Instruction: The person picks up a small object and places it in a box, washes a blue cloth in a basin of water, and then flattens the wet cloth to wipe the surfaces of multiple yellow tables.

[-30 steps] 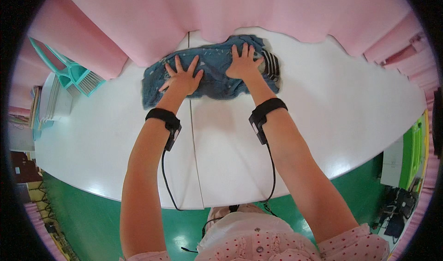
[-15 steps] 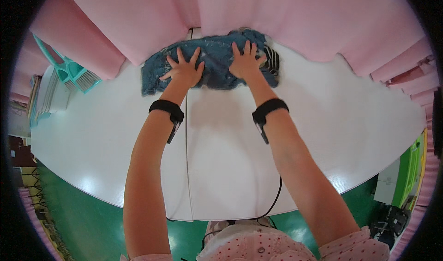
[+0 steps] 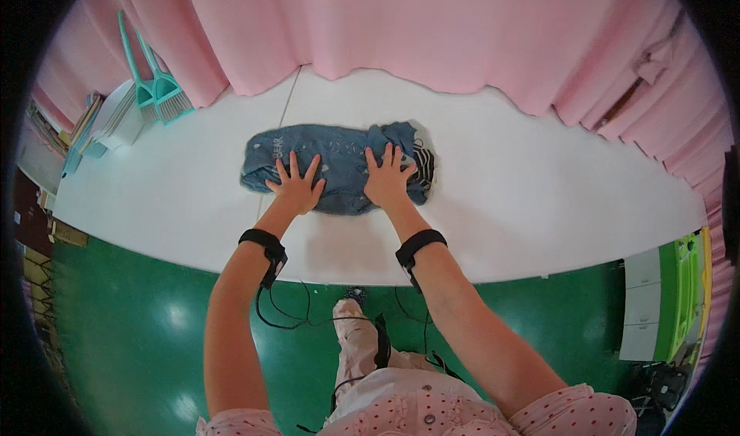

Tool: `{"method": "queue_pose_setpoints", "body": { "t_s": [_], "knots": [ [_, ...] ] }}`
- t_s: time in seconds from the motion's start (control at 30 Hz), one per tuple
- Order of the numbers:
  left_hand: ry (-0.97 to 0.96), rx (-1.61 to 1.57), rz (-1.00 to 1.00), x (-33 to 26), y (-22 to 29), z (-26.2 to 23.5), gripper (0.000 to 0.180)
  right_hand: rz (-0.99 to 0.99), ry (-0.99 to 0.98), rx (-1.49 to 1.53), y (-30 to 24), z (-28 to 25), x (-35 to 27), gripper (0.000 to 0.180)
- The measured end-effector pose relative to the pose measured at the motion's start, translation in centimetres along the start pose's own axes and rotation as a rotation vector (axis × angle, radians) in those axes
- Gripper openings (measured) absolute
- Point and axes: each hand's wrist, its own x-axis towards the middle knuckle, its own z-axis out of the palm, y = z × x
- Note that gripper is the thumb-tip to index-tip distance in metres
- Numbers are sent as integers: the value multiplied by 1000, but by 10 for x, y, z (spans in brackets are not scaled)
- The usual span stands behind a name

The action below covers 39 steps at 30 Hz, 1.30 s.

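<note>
A blue cloth garment (image 3: 337,157) with white print lies bunched into a long, flattened bundle on the white table (image 3: 509,205). Black-and-white striped fabric (image 3: 423,168) shows at its right end. My left hand (image 3: 295,190) presses on the near left part of the bundle, fingers spread. On the right part, close to the stripes, rests my right hand (image 3: 388,180), also with fingers apart. Neither hand grips the cloth. Which kind of garment it is cannot be made out.
Pink curtains (image 3: 401,27) hang along the table's far edge. A turquoise dustpan and brush (image 3: 166,97) stand at the far left, beside books and papers (image 3: 116,116). Cables (image 3: 281,324) hang below the near edge over the green floor. A white-and-green cabinet (image 3: 644,305) stands at right.
The garment has come away from the curtain toward me, both hands staying flat on it. It looks more compact, and its printed lettering now shows. The view has shifted, with more floor visible.
</note>
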Motion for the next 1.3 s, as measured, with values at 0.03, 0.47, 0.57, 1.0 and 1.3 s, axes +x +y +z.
{"method": "queue_pose_setpoints", "body": {
  "t_s": [0.03,0.47,0.57,1.0,1.3],
  "knots": [
    [-7,14,-14,-20,3,0,56,-20,46,32,3,3,-20,59],
    [-246,108,-68,-127,116,16,64,123,-175,104,95,-12,-118,65],
    [-358,125,-114,-120,126,10,63,162,-247,129,99,-13,-104,72],
    [-347,-48,-22,-41,103,-13,69,190,-377,94,95,-22,26,86],
    [-289,-217,-94,108,109,-71,66,205,-386,105,116,-50,170,87]
  ]
}}
